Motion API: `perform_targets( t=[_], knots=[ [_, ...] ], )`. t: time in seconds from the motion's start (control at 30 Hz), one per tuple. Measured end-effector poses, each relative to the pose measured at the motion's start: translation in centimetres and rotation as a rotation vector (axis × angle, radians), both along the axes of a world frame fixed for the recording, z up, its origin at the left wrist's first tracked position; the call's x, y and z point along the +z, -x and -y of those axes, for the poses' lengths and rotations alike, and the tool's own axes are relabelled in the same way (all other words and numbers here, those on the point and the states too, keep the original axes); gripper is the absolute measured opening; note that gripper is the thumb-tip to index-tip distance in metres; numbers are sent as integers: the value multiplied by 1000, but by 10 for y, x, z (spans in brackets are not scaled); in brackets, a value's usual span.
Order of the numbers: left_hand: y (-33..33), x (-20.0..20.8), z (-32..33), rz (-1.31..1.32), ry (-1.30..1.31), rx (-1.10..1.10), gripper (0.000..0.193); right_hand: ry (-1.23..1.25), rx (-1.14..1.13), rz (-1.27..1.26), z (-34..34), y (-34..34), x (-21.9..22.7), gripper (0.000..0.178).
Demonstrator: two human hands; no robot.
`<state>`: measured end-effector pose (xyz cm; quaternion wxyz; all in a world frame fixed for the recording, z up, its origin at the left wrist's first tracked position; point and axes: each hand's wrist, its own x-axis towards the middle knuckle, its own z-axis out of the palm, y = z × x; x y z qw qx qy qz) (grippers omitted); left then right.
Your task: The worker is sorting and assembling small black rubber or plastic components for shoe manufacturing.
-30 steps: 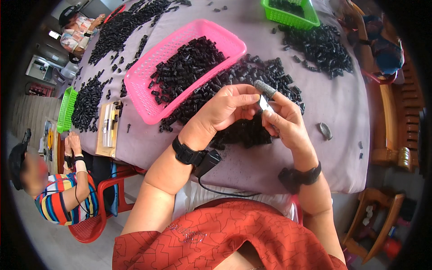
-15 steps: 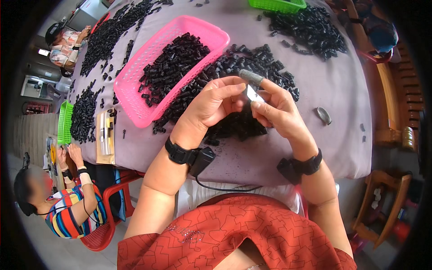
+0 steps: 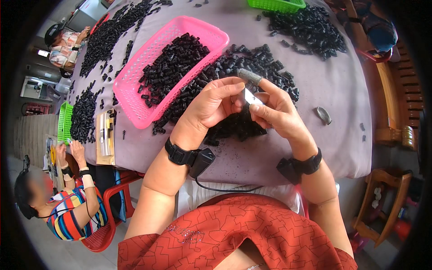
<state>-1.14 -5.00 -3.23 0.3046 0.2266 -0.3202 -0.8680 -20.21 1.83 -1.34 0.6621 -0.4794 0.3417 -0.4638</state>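
Note:
Above a heap of small black plastic pieces (image 3: 245,123), my two hands meet at the fingertips. My right hand (image 3: 281,110) is closed on a small, flat, shiny metal blade (image 3: 252,97), thumb pressed on it. A grey finger cot (image 3: 249,77) covers its index finger. My left hand (image 3: 213,101) is closed in a pinch right at the blade's left end. What lies between its fingertips is hidden. Just left of the heap stands a pink plastic basket (image 3: 130,92), partly filled with the same black pieces.
A loose grey finger cot (image 3: 323,115) lies on the cloth-covered table (image 3: 333,148) to the right. More black pieces (image 3: 310,33) are heaped beside a green basket (image 3: 279,5). A tan tray (image 3: 105,137) lies left. A co-worker in a striped top (image 3: 74,211) sits at the left.
The metal blade and my right fingertips have shifted slightly, and the blade lies at a flatter tilt. My left hand has hardly moved. The co-worker's hands at the left have moved a little.

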Motion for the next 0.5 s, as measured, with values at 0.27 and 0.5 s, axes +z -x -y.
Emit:
perform_targets(
  t=[0.27, 0.5],
  knots=[
    [3, 3, -2, -32, -39, -57, 19, -18, -15, 129, 1, 2, 2, 49],
    [1, 4, -3, -7, -11, -23, 22, -3, 9, 188, 1, 7, 1, 49]
  ],
)
